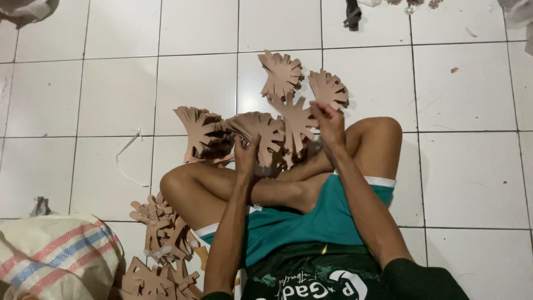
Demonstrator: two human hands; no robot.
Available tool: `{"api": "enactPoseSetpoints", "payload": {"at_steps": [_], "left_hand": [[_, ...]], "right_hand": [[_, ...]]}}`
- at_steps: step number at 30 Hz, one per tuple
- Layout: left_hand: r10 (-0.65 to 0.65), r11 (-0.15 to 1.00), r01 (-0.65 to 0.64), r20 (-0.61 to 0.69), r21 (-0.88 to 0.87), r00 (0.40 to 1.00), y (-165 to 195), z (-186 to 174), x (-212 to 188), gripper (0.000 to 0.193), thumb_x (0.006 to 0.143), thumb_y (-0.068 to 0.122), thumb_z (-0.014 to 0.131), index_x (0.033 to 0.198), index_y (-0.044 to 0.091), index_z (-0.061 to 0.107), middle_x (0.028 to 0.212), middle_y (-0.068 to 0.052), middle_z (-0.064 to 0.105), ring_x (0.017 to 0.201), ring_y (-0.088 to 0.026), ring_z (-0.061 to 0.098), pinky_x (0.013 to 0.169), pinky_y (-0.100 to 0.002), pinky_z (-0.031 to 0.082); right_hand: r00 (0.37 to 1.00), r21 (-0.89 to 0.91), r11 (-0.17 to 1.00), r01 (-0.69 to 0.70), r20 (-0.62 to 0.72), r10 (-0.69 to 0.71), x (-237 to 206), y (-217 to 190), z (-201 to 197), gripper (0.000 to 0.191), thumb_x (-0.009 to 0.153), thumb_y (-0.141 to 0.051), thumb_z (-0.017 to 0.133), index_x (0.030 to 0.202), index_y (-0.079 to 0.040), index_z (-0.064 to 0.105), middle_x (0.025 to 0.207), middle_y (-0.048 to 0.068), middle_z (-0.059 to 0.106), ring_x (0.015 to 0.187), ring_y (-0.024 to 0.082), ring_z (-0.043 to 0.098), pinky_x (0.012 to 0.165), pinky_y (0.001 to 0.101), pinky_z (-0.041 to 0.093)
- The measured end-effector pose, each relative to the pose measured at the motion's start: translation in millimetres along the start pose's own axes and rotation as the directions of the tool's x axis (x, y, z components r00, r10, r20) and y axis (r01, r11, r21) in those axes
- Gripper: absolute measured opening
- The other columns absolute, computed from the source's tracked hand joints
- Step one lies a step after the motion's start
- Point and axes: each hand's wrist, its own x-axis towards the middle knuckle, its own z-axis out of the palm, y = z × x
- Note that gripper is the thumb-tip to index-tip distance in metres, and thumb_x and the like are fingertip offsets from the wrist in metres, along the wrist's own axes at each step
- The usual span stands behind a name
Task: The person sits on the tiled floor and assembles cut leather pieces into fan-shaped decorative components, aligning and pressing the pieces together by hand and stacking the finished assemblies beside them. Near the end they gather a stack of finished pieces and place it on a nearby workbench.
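Cutouts point(158, 250) heaped on floor point(472, 178) by left knee. Left hand point(245, 155) clenched around fanned brown stack point(261, 130); right hand point(328, 123) pinching one branched piece point(297, 119) above crossed legs. Better: peel single sheets slowly, thumb steadying stack. Loose pieces point(302, 80) farther out.

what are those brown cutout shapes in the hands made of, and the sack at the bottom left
The cutout shapes look like thin cardboard or paperboard: matt tan-brown, flat, with cleanly cut finger-like edges, fanned in stacks in the left hand and right hand. It could be thin pressed board. The sack looks like woven plastic: whitish with red and blue stripes, crinkled, with a slight sheen.
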Motion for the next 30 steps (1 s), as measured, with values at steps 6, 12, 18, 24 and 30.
{"api": "enactPoseSetpoints", "payload": {"at_steps": [6,12,18,24,30], "left_hand": [[-0.058,0.998,0.056,-0.074,-0.023,0.996,1.6,7.1,12.2,0.053,0.094,0.028,0.073,0.131,-0.004,0.053,0.113,-0.016,0.069,0.1,-0.019,0.065,0.084,-0.029,0.054],[-0.082,0.993,0.086,0.045,-0.079,0.996,18.9,20.1,7.3,0.053,0.095,0.028,0.071,0.132,-0.003,0.051,0.114,-0.016,0.068,0.099,-0.018,0.067,0.083,-0.029,0.056],[-0.156,0.987,0.157,0.043,-0.025,0.987,26.8,10.0,-8.8,0.056,0.092,0.031,0.073,0.133,-0.001,0.051,0.116,-0.018,0.068,0.099,-0.021,0.069,0.08,-0.03,0.058],[-0.073,0.995,0.078,0.086,-0.06,0.994,-2.0,-11.2,-9.0,0.046,0.1,0.027,0.071,0.132,-0.003,0.056,0.1,-0.013,0.062,0.084,-0.016,0.056,0.068,-0.028,0.048],[-0.023,0.997,0.029,0.085,-0.076,0.996,-10.8,-21.9,-7.2,0.041,0.095,0.024,0.068,0.126,0.001,0.055,0.1,-0.01,0.069,0.08,-0.013,0.062,0.066,-0.026,0.051]], "right_hand": [[0.96,-0.2,0.973,0.117,-0.228,-0.162,79.3,15.6,-53.6,0.024,0.099,-0.021,0.071,0.116,-0.005,0.073,0.106,0.004,0.075,0.098,0.015,0.07,0.085,0.0309,0.056],[0.783,-0.789,0.56,0.253,-0.173,-0.598,60.3,17.7,-35.3,0.029,0.095,-0.028,0.075,0.114,-0.006,0.073,0.12,0.015,0.066,0.105,0.03,0.066,0.083,0.0395,0.055],[0.97,-0.272,0.939,0.21,0.179,-0.165,-20.5,29.1,40.6,0.039,0.096,-0.032,0.074,0.119,-0.003,0.069,0.105,0.007,0.074,0.095,0.012,0.069,0.08,0.0259,0.057],[0.979,-0.151,0.981,0.123,0.182,-0.094,-45.5,48.7,59.7,0.029,0.097,-0.021,0.078,0.114,0.001,0.07,0.097,0.005,0.075,0.087,0.01,0.069,0.076,0.0237,0.056],[0.983,-0.204,0.966,0.156,0.132,-0.131,-63.5,31.2,61.0,0.031,0.097,-0.024,0.073,0.118,-0.002,0.074,0.097,0.003,0.077,0.087,0.007,0.07,0.077,0.0209,0.055]]}}
